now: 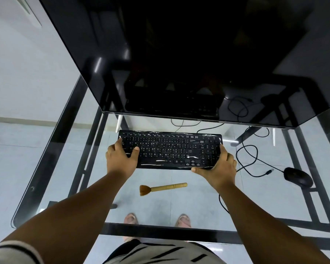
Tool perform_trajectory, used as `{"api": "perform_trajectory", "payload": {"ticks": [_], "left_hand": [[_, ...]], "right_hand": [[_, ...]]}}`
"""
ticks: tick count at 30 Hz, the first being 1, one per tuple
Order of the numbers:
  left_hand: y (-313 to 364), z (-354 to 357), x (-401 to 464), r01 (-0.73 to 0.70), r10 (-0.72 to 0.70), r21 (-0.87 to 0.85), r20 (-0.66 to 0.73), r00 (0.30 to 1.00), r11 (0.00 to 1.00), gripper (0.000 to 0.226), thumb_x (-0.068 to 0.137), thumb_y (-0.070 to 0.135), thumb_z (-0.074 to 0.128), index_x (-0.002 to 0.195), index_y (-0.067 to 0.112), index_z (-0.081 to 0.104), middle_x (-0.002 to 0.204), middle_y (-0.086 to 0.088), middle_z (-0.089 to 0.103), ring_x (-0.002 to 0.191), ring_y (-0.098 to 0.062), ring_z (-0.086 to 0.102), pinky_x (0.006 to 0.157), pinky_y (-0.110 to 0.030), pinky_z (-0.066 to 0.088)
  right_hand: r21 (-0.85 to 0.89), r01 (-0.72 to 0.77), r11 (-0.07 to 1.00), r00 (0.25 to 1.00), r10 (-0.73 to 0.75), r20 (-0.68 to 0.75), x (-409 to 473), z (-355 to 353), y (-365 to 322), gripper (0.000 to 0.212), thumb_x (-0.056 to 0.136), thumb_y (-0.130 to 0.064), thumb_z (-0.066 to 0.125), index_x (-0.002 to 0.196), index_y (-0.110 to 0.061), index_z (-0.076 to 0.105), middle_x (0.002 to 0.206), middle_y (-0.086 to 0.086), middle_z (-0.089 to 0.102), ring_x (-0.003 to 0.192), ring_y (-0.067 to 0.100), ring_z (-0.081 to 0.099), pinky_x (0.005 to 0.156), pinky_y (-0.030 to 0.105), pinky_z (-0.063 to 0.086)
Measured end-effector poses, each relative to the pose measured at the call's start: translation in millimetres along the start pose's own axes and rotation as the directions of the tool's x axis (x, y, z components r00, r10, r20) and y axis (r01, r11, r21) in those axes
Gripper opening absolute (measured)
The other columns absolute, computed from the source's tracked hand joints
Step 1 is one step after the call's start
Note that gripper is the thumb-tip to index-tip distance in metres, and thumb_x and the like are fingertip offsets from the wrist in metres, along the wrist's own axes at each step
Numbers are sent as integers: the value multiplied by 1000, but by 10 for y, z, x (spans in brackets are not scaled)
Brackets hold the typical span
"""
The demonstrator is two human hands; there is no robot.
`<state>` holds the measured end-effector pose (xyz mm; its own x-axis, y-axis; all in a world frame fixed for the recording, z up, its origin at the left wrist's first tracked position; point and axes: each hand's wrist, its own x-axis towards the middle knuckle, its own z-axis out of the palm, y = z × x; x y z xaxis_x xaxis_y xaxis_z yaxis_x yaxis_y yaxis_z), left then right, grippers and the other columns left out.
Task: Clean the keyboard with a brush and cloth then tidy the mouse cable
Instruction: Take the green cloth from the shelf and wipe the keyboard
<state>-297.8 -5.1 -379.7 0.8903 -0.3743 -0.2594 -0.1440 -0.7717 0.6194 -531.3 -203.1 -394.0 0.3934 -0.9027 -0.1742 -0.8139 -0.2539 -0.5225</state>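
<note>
Both hands are on the keyboard (170, 149), 1 at each end. Our left hand (121, 157) grips the left end with the thumb laid across the keys and the fingers curled round the edge; our right hand (220, 166) clamps the right end, thumb along the near edge. We judge this 2-handed hold is for shifting or steadying the board on the glass desk (198, 206), below the dark monitor (179, 54). Close behind our wrists lies the wooden brush (161, 188), untouched and within easy reach. At the right sits the mouse (298, 177), its cable (248, 159) looping loosely and not yet tidied. We see no cloth.
</note>
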Motion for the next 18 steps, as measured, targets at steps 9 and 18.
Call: {"api": "perform_trajectory", "payload": {"ticks": [9,18], "left_hand": [[19,15,10,-45,41,275,20,999,960,71,94,50,45,149,12,21,153,-14,28,136,-34,32,110,-49,30],[309,-188,-73,-219,274,508,-34,961,833,72,96,55,29,155,20,7,163,0,3,149,-19,1,121,-44,3]], "right_hand": [[-23,62,998,996,-64,-63,-33,32,-47,105,67,-75,65,149,-22,25,155,-1,31,142,24,28,110,55,26],[110,361,926,928,-344,-145,264,-311,-580,72,89,-58,56,148,-23,36,158,-5,27,144,19,28,111,49,29]]}}
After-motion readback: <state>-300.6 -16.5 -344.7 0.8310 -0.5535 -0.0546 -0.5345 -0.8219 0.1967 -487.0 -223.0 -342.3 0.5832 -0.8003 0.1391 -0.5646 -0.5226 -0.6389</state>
